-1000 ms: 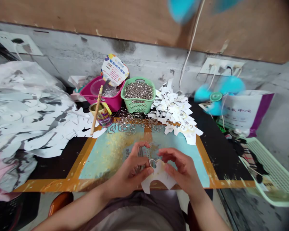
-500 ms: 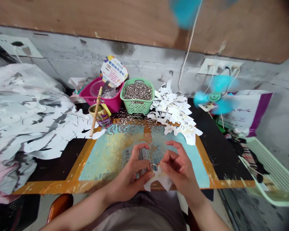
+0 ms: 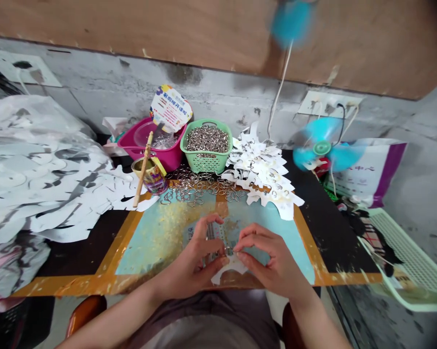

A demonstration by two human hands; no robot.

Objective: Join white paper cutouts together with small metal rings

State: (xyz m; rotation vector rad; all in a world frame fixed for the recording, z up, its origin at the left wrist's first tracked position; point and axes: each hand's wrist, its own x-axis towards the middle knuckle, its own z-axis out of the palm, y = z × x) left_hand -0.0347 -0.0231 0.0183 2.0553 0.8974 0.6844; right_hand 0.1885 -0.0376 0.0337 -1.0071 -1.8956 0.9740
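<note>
Two items, pinched between your left hand (image 3: 191, 257) and right hand (image 3: 271, 257), fingers closed: stiff ring (image 3: 228, 250), flimsy paper cutout (image 3: 233, 277); grip the ring.

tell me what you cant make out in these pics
All in the head view:
- metal ring between left hand and right hand: fingers hide how it meets the white paper cutout
- blue fan: blades blurred by motion
- blue shape: blurred, cut off by top edge

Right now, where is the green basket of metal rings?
From the head camera, the green basket sits at the far side of the table, between the pink tub and the white paper cutouts.
</note>
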